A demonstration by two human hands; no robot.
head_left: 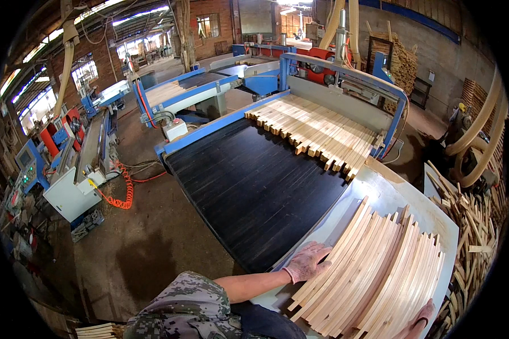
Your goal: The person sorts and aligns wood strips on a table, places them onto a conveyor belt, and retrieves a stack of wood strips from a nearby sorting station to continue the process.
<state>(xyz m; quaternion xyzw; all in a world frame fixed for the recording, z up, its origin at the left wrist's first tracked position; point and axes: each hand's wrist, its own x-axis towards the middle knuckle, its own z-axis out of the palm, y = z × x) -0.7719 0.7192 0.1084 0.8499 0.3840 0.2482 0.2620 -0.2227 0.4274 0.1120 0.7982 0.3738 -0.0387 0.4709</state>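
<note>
My left hand [307, 262], in a pink work glove, lies flat against the left edge of a row of long pale wooden slats [373, 271] that lie side by side on a grey metal table [390, 195]. My right hand [421, 319], also gloved, presses the slats' lower right end; only part of it shows at the picture's lower edge. Further up, more wooden slats [314, 130] ride on a black conveyor belt [254, 186] coming out of a blue machine [345, 85].
A heap of scrap wood strips [475, 226] lies right of the table. Blue and white woodworking machines [90, 164] and an orange coiled hose [127, 192] stand on the dusty floor to the left. Curved dust ducts [486, 130] hang at right.
</note>
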